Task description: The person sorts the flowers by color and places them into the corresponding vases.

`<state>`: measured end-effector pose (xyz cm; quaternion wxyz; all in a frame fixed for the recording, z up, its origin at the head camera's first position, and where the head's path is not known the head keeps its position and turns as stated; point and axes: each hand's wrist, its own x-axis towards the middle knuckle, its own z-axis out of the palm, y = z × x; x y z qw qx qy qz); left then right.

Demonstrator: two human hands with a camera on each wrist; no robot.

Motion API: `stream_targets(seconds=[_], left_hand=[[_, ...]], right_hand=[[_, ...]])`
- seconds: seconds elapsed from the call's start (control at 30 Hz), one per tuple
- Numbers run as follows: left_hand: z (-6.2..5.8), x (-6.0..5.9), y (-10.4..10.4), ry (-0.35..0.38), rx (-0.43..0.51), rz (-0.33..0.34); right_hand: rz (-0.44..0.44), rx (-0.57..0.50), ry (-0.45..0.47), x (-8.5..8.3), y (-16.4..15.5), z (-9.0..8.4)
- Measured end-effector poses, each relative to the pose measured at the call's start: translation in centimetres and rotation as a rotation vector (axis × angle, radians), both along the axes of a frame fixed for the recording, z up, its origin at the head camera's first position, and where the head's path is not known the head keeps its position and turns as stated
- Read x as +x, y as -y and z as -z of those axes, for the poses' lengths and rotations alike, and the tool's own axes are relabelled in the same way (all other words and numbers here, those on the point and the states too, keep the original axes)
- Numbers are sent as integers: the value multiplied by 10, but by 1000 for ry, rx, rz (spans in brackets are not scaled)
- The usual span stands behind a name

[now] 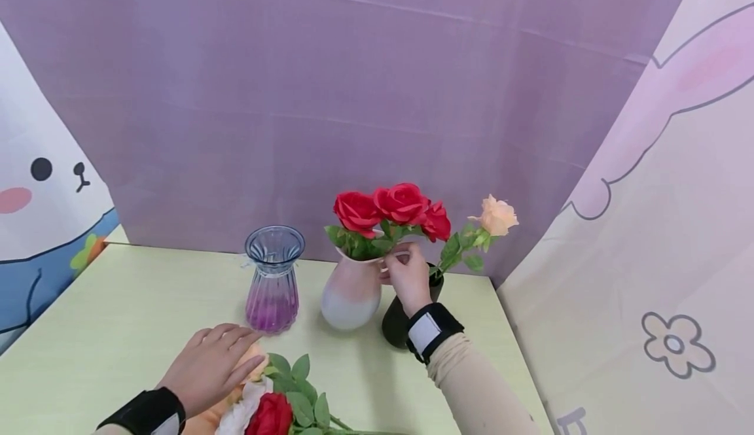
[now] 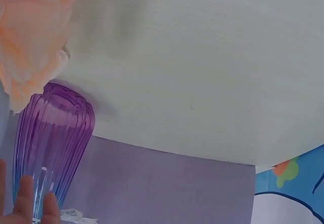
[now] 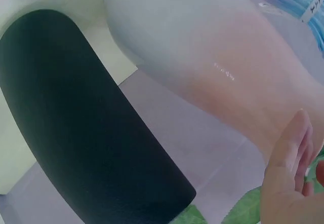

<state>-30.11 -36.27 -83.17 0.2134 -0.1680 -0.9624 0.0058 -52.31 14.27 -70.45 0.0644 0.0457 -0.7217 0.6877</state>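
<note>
My right hand [image 1: 408, 277] is at the neck of a pink-and-white vase [image 1: 351, 294], with bent fingers beside its rim. Several red roses [image 1: 402, 203] with green leaves stand in that vase. In the right wrist view my fingers [image 3: 288, 155] lie right by the neck [image 3: 298, 100] and some leaves; whether they pinch a stem I cannot tell. Lower left, my left hand [image 1: 209, 364] lies palm down with extended fingers over a peach flower [image 1: 256, 360], part of a bunch with a white flower [image 1: 244, 409] and a red rose [image 1: 271, 414].
A blue-to-purple glass vase [image 1: 273, 291] stands left of the pink-and-white one. Behind my right wrist a black vase [image 1: 396, 324] holds a peach rose [image 1: 497, 215]. A purple cloth [image 1: 306, 108] hangs along the back edge of the pale table [image 1: 141, 291].
</note>
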Motion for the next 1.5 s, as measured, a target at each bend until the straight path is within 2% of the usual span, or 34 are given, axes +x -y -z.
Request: stream_targets(seconds=[0.07, 0.17, 0.2, 0.23, 0.27, 0.3, 0.37, 0.43, 0.47, 0.5, 0.57, 0.63, 0.67, 0.73, 0.9, 1.0, 1.07, 1.2, 1.3, 1.43, 1.5], left_hand=[[0, 0, 4, 49, -7, -28], [-4, 3, 11, 60, -17, -49], [-12, 7, 11, 63, -26, -58], [-25, 14, 8, 70, -26, -63], [-28, 18, 13, 95, -17, -31], [-55, 31, 4, 120, -24, -30], [-118, 60, -18, 178, -46, -44], [-185, 90, -44, 250, -34, -55], [-214, 102, -55, 279, -36, -60], [-257, 119, -75, 291, -54, -103], [-292, 135, -90, 320, -52, -122], [-311, 145, -98, 348, -55, -133], [-316, 148, -99, 353, -58, -136], [-317, 151, -99, 357, -59, -139], [-299, 150, -89, 365, -42, -143], [-290, 151, -84, 386, -33, -147], [-289, 154, -84, 403, -29, -149], [-295, 162, -87, 399, -35, -143], [-300, 167, -89, 408, -43, -148], [-307, 168, -92, 478, -44, -176], [-311, 168, -93, 515, -44, -192]], right_hand=[[11, 47, -20, 11, 2, -7], [7, 113, -22, 34, 6, -20], [-10, 128, -19, 43, 7, -24], [-28, 149, -20, 52, 8, -27], [-52, 165, -22, 60, 8, -29], [-77, 181, -25, 69, 8, -30], [-123, 221, -36, 82, 9, -27], [-168, 259, -63, 91, 9, -15], [-185, 276, -78, 93, 10, -6], [-201, 291, -86, 97, 12, 1], [-239, 310, -94, 106, 16, 17], [-285, 314, -85, 120, 21, 28], [-320, 330, -74, 127, 23, 33], [-380, 360, -44, 146, 29, 40], [-456, 518, -59, 191, 42, 59], [-484, 609, -78, 209, 48, 77], [-520, 676, -92, 213, 49, 99], [-600, 788, -129, 210, 49, 161], [-674, 845, -170, 213, 49, 189], [-773, 921, -154, 229, 53, 185], [-814, 975, -175, 237, 55, 181]])
